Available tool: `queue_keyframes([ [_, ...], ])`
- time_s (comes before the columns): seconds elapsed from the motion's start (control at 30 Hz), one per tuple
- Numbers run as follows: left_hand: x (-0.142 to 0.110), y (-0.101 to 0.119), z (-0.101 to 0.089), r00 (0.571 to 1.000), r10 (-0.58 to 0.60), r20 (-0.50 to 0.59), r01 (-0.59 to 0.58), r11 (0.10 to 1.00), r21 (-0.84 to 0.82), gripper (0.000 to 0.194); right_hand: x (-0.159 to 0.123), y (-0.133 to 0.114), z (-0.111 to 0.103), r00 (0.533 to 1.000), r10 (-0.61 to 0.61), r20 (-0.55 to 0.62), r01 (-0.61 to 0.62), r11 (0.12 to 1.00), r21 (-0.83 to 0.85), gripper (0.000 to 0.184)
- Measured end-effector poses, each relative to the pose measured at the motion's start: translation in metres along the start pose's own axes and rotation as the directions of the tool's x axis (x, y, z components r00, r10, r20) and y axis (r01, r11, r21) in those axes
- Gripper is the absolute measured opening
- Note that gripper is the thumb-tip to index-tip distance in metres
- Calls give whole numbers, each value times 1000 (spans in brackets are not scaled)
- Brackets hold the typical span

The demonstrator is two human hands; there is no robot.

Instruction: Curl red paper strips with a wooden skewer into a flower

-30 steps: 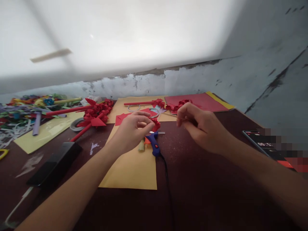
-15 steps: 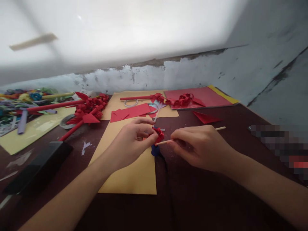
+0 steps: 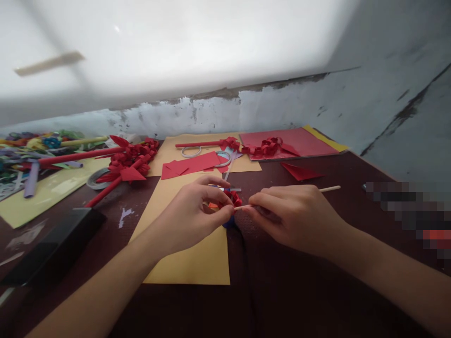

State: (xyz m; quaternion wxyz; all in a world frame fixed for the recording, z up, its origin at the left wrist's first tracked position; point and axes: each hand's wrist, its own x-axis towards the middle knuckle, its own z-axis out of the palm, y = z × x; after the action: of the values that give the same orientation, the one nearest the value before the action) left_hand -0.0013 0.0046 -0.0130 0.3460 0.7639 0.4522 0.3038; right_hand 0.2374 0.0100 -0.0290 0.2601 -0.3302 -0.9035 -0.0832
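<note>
My left hand [image 3: 200, 204] is closed in a pinch at a small curled red paper piece [image 3: 233, 197], which shows just past its fingertips. My right hand [image 3: 289, 211] grips a thin wooden stick [image 3: 330, 188]. The stick's near tip meets my left thumb and the red paper; whether the paper is wrapped on it, I cannot tell. Below the fingertips lies a blue object [image 3: 229, 223] with a black cord, mostly hidden by my left hand. Yellow paper [image 3: 190, 258] lies under my left hand.
Red paper flowers on rolled stems [image 3: 132, 162] lie left, near a tape roll [image 3: 97, 179] and a black box-shaped object [image 3: 59, 244]. Behind are red paper strips [image 3: 192, 164], curled red paper [image 3: 264, 148] and a red folder [image 3: 310, 143]. A folded red piece [image 3: 301, 172] lies right.
The wooden stick's tip has turned from pointing below the red paper to lying against my left fingertips. My left thumb has shifted slightly right, covering more of the blue object.
</note>
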Motion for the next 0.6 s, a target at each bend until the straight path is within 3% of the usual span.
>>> queue_keyframes([
  [0.37, 4, -7, -2, 996, -65, 66, 70, 995, -73, 17, -1, 2, 9, 1000, 15, 1, -15, 999, 50, 27],
  [0.6, 5, -6, -1, 993, -102, 54, 108, 986, -128, 21, 0, 3, 8, 999, 18, -27, -16, 997, 71, 23],
])
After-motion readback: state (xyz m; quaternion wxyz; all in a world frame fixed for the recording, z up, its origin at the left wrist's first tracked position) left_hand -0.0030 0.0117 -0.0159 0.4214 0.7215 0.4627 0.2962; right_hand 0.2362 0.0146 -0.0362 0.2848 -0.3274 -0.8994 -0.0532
